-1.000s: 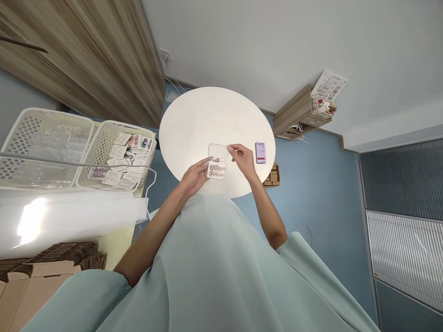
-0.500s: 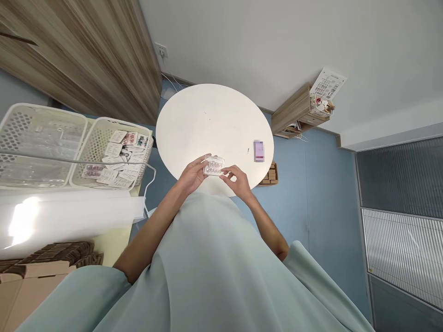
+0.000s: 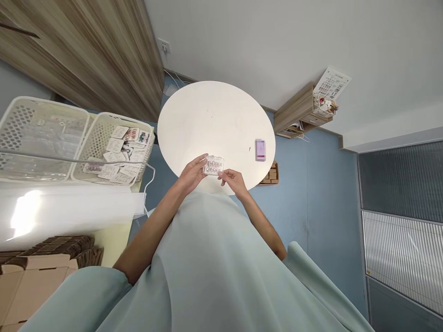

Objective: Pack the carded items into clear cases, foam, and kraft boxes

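Observation:
A small clear plastic case (image 3: 213, 165) with rows of small shiny pieces inside is held above the near edge of the round white table (image 3: 214, 115). My left hand (image 3: 192, 174) grips its left side, thumb on top and fingers behind. At the lower right corner, the thumb and forefinger of my right hand (image 3: 235, 181) pinch the case's edge. The pieces are too small to name for certain. On the table's right side lies a phone-like object (image 3: 260, 150), its purple face blurred.
Left of me are two white plastic baskets, one (image 3: 81, 138) with clear plastic packs, the other (image 3: 148, 152) with cards and coloured sets. Flattened cardboard boxes (image 3: 44, 276) are stacked lower left. A box of small brown cartons (image 3: 272, 175) stands on the floor right of the table.
The fingers of my right hand have drawn closer together and moved down to the case's lower right corner. My left hand keeps its hold. The whole view has shifted slightly.

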The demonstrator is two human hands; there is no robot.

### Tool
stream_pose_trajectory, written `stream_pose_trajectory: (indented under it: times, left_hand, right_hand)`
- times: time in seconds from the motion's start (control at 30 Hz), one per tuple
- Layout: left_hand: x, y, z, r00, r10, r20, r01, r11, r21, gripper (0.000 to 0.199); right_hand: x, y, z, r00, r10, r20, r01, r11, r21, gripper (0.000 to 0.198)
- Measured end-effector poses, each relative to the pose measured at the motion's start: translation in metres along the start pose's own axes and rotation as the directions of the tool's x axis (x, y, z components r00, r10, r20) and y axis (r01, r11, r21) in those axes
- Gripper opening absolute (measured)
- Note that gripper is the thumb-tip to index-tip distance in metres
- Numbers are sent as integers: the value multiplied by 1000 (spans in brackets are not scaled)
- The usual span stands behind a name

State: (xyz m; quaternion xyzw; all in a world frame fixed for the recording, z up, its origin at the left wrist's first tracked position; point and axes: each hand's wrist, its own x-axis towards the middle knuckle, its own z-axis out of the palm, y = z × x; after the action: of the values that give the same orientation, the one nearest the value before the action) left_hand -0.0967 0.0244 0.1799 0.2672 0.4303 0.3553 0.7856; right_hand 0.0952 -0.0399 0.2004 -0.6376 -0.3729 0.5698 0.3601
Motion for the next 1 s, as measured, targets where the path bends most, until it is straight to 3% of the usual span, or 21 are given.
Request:
stream_pose_trajectory:
  times: [0.1,0.23,0.6,0.7,0.87,1.0]
  left_hand:
    - [-8,4,-13,991,-86,-107,105,977,186,73]
    - [-18,3,-37,979,-135,-150,180,918,353,81]
    - [-15,-25,-92,944,-21,-328,166,892,421,78]
    - [0,-42,-108,914,8,-405,185,881,435,72]
    - [29,-74,-124,852,-29,-523,372,736,565,36]
    - [38,-89,-130,826,-111,-552,477,661,579,29]
  right_hand:
    - [1,0,2,1000,19,7,-19,1000,-5,46]
    - [7,4,10,997,52,51,-52,999,6,47]
    - [53,45,50,966,161,200,-153,987,-57,49]
    - [75,65,60,951,209,227,-185,975,-121,42]
    - [110,103,82,902,401,159,-381,914,-140,25]
    - [122,125,95,860,504,81,-490,859,-147,27]
